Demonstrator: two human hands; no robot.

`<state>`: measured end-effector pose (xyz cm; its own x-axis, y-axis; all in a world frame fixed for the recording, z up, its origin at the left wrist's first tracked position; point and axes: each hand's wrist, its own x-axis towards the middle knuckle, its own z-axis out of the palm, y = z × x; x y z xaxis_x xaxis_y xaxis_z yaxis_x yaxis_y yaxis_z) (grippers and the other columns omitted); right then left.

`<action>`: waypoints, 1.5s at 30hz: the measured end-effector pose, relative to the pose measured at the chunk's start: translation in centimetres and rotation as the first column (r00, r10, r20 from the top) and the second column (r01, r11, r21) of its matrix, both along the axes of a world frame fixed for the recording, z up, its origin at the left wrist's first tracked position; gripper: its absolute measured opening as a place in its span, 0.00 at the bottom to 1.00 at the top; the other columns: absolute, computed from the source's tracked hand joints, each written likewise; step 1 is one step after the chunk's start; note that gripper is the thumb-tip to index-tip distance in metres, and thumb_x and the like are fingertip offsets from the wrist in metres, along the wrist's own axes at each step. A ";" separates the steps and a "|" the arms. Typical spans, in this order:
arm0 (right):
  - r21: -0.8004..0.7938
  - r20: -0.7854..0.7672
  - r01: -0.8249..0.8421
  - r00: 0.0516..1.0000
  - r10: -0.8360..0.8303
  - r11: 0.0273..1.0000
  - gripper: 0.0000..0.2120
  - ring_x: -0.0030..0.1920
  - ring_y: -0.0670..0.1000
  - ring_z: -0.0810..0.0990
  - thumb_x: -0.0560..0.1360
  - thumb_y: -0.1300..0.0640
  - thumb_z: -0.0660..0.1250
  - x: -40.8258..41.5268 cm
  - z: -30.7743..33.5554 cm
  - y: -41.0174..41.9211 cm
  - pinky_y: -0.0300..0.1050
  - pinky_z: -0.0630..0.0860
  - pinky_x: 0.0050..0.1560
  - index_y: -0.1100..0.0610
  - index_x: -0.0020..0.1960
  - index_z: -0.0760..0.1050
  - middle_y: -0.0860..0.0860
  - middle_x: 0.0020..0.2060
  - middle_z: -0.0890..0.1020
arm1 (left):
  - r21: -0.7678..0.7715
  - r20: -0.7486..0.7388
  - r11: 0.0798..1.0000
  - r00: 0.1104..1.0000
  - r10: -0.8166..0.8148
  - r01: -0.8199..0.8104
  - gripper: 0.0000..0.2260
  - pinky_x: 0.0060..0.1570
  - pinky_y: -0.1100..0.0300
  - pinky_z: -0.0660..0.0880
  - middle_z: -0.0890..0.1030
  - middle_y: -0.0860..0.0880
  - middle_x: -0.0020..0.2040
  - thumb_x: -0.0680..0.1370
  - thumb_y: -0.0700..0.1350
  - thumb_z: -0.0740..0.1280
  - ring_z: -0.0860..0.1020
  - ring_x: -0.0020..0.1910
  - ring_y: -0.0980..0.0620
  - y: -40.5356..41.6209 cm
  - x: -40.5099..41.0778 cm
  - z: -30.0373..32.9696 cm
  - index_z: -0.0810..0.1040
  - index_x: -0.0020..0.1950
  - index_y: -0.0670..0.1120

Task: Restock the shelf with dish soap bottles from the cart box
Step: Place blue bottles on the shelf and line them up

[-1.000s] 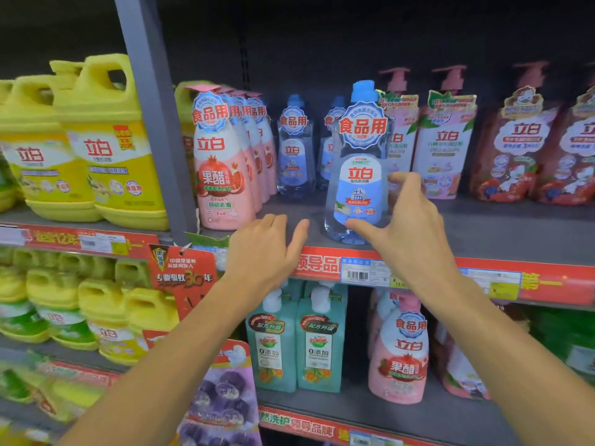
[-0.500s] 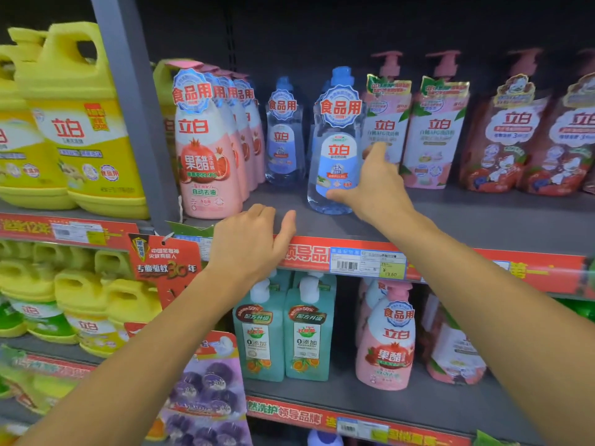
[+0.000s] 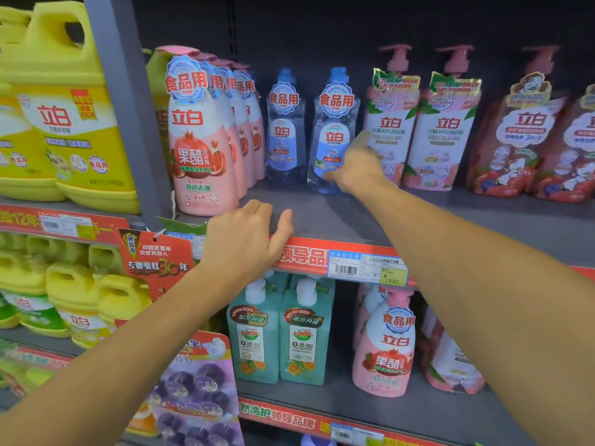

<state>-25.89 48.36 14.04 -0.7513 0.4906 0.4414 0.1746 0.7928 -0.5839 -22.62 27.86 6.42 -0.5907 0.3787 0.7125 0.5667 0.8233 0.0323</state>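
A clear dish soap bottle (image 3: 333, 136) with a blue cap and blue label stands deep on the upper shelf (image 3: 338, 220), next to a matching bottle (image 3: 285, 136) on its left. My right hand (image 3: 359, 165) grips the lower right side of the first bottle, thumb across its front; the hand is blurred. My left hand (image 3: 248, 236) rests on the shelf's front edge with bent fingers and holds nothing. The cart box is out of view.
Pink pomegranate bottles (image 3: 199, 149) stand in a row to the left, and pink pump pouches (image 3: 391, 130) crowd the right side. Yellow jugs (image 3: 74, 123) fill the bay beyond the grey upright (image 3: 128, 123). Teal pump bottles (image 3: 306, 336) sit on the shelf below.
My right hand has pushed the clear bottle from the shelf's front back beside the other blue bottle. My left hand has stayed on the shelf edge.
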 end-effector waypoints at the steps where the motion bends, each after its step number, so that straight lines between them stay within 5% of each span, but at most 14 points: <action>1: -0.013 0.018 0.004 1.000 -0.004 1.000 0.39 0.62 0.61 0.77 0.71 0.56 0.78 -0.2 0.2 0.0 0.46 0.68 0.47 0.64 0.71 0.57 0.62 0.64 0.75 | -0.002 -0.001 1.000 1.000 -0.002 0.002 0.31 0.31 0.58 0.65 0.81 0.47 0.44 0.77 0.61 0.41 0.78 0.36 0.46 0.0 0.0 0.0 0.79 0.45 0.45; 9: -0.161 0.051 0.036 0.998 -0.028 0.986 0.32 0.51 0.53 0.72 0.75 0.62 0.74 -2.0 1.0 0.3 0.42 0.68 0.39 0.61 0.71 0.58 0.57 0.63 0.75 | 0.011 0.001 1.000 1.000 0.010 -0.010 0.32 0.32 0.59 0.64 0.80 0.48 0.44 0.77 0.62 0.40 0.77 0.35 0.47 0.0 -0.1 -0.1 0.79 0.47 0.45; 12: -0.099 0.088 0.039 0.996 -0.030 0.994 0.24 0.57 0.57 0.75 0.77 0.60 0.71 -2.7 0.8 0.5 0.48 0.72 0.51 0.63 0.64 0.60 0.59 0.64 0.75 | 0.024 0.008 1.000 1.000 0.005 -0.005 0.31 0.32 0.58 0.65 0.80 0.47 0.43 0.78 0.61 0.41 0.77 0.35 0.46 0.2 -0.2 -0.1 0.78 0.44 0.45; 21: -0.153 0.033 0.096 0.995 -0.092 0.984 0.30 0.52 0.54 0.75 0.76 0.61 0.72 -4.7 0.6 0.7 0.46 0.69 0.45 0.61 0.70 0.58 0.57 0.52 0.73 | 0.010 -0.013 1.000 1.000 0.004 -0.004 0.30 0.31 0.58 0.62 0.81 0.47 0.42 0.78 0.61 0.43 0.77 0.33 0.45 0.1 -0.3 0.0 0.79 0.43 0.44; 28: 0.043 0.171 0.134 0.975 -0.139 0.990 0.29 0.62 0.61 0.77 0.78 0.58 0.70 -3.4 0.0 0.3 0.50 0.70 0.47 0.60 0.71 0.57 0.59 0.63 0.76 | 0.000 0.000 1.000 1.000 0.016 -0.016 0.31 0.32 0.57 0.65 0.80 0.47 0.44 0.77 0.61 0.41 0.78 0.35 0.45 0.2 -0.2 0.1 0.78 0.45 0.45; 32: 0.114 0.365 0.076 0.924 -0.113 0.991 0.31 0.67 0.63 0.72 0.78 0.47 0.63 -1.7 -0.1 -0.4 0.55 0.70 0.65 0.61 0.74 0.57 0.60 0.68 0.72 | -0.011 -0.015 1.000 1.000 0.004 -0.004 0.30 0.31 0.57 0.61 0.80 0.46 0.42 0.78 0.61 0.42 0.77 0.34 0.43 0.1 -0.5 -0.1 0.78 0.44 0.44; 35: 0.175 0.474 -0.057 0.880 -0.033 0.983 0.35 0.69 0.62 0.72 0.81 0.38 0.59 1.5 0.2 -2.1 0.51 0.69 0.62 0.61 0.77 0.59 0.59 0.71 0.71 | -0.011 -0.021 1.000 1.000 -0.023 0.023 0.31 0.31 0.56 0.60 0.80 0.45 0.42 0.78 0.61 0.43 0.78 0.35 0.42 -0.1 -0.7 -0.1 0.79 0.44 0.42; 42: 0.256 0.472 -0.083 0.880 -0.050 0.963 0.35 0.70 0.62 0.69 0.80 0.33 0.51 8.5 -1.6 -6.6 0.57 0.69 0.66 0.59 0.73 0.64 0.59 0.70 0.71 | -0.008 -0.057 0.993 0.992 -0.114 0.114 0.27 0.29 0.57 0.58 0.79 0.42 0.36 0.78 0.60 0.49 0.78 0.31 0.39 -0.1 -1.2 -0.1 0.77 0.39 0.41; 45: 0.266 0.435 0.018 0.890 -0.137 0.964 0.33 0.70 0.63 0.69 0.81 0.35 0.50 10.1 -2.8 -7.9 0.58 0.65 0.67 0.60 0.71 0.66 0.60 0.69 0.71 | -0.072 0.011 0.990 0.992 -0.124 0.125 0.32 0.34 0.55 0.62 0.79 0.41 0.44 0.77 0.62 0.42 0.79 0.42 0.39 -0.5 -1.1 0.2 0.77 0.47 0.41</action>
